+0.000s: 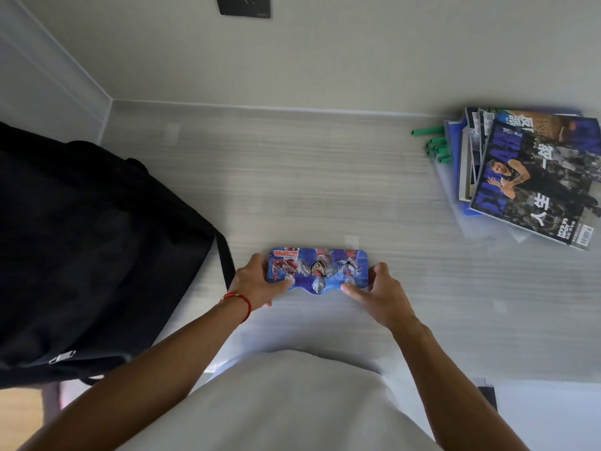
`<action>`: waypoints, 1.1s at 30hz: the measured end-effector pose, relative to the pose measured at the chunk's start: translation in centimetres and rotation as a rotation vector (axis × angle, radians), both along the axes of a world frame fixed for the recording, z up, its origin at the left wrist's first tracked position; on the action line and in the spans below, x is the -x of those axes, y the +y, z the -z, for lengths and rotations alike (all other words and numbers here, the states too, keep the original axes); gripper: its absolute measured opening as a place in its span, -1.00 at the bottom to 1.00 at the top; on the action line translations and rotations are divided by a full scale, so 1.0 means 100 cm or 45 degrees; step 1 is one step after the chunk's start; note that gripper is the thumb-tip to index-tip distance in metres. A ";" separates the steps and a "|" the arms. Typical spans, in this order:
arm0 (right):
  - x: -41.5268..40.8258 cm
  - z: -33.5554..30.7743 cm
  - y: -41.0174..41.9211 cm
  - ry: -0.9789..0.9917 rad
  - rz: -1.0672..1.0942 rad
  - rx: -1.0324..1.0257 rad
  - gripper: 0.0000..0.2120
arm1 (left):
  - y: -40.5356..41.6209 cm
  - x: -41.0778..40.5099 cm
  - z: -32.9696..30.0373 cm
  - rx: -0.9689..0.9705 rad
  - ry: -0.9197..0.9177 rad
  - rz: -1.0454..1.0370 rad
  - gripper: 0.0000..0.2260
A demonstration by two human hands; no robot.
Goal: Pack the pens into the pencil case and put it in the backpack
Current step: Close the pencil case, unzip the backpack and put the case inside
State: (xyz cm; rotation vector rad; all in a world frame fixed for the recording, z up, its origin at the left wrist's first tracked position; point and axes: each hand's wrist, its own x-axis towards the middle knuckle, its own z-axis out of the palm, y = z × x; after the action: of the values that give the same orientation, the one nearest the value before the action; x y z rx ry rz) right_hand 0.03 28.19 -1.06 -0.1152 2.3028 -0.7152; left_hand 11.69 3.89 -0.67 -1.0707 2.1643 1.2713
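A blue pencil case (320, 267) printed with cartoon hero figures lies flat and closed on the pale wood-grain desk (325, 190), near its front edge. My left hand (257, 283) grips the case's left end, thumb on the lid. My right hand (380, 292) grips the right end the same way. A black backpack (87, 255) lies on the desk to the left, its strap close to my left hand. No pens are in sight.
A stack of magazines and books (530, 177) lies at the back right, with green sticks (435, 144) and a clear plastic folder poking out beneath. A wall runs behind the desk, with a dark socket plate (244, 6) on it.
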 end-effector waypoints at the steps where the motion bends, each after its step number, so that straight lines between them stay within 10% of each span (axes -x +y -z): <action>1: 0.000 0.001 0.002 0.015 0.015 0.016 -0.45 | 0.001 -0.001 -0.003 0.010 -0.014 -0.008 -0.52; 11: 0.026 -0.016 -0.031 0.338 -0.022 0.316 -0.96 | 0.001 -0.015 -0.047 0.424 0.297 -0.305 -0.78; 24: -0.076 -0.067 -0.176 0.178 -0.834 0.777 -0.93 | -0.026 -0.125 -0.124 0.459 0.667 -0.963 -0.72; 33: -0.243 -0.127 -0.282 0.444 -1.019 1.050 -0.83 | -0.095 -0.267 -0.144 0.562 0.944 -0.944 -0.69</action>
State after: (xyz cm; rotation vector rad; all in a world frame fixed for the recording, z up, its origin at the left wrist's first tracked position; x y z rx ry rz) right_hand 24.29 0.02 11.61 -1.5262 1.8379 -1.1887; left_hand 38.40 -5.57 13.68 -1.9528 2.8003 1.7485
